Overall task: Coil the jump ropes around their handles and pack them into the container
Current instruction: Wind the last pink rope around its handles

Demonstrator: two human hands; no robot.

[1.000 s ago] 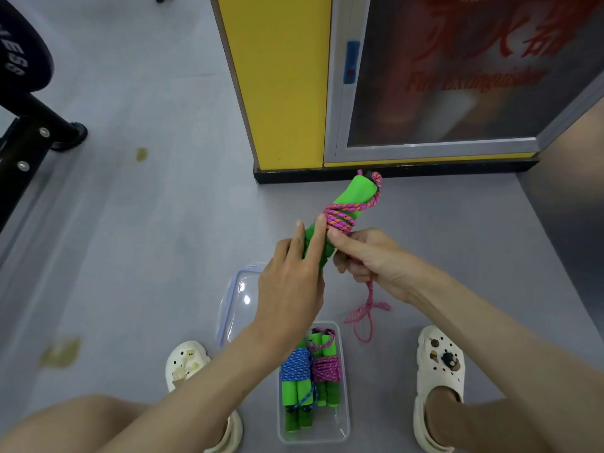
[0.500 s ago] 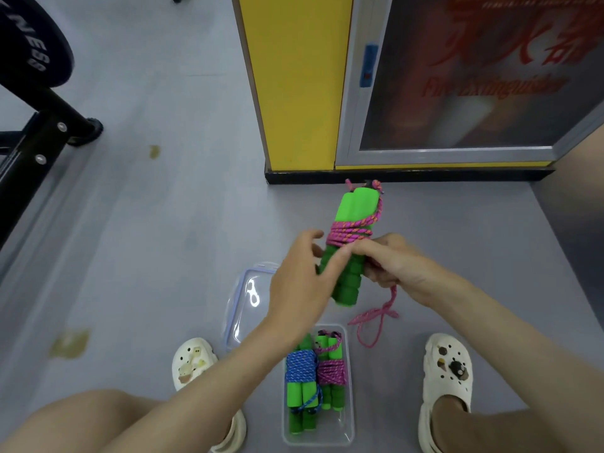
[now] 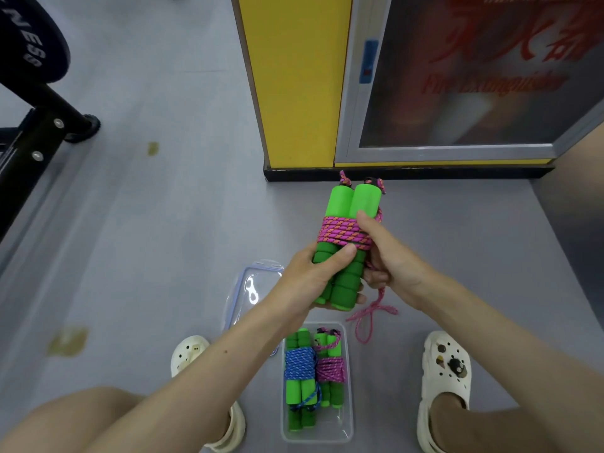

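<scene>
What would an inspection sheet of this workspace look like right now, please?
surface: grey floor with yellowish stains.
job's things: pink rope partly wound round two green handles, its loose end hanging; clear container on the floor holds a blue bundle and a pink bundle side by side; lid lies beside it.
clutter: nothing seen.
grippers: left hand grips the handles' lower part; right hand holds the pink rope, thumb on the coil.
cables: nothing seen.
surroundings: yellow pillar, fire extinguisher cabinet, black gym frame, weight plate.
</scene>
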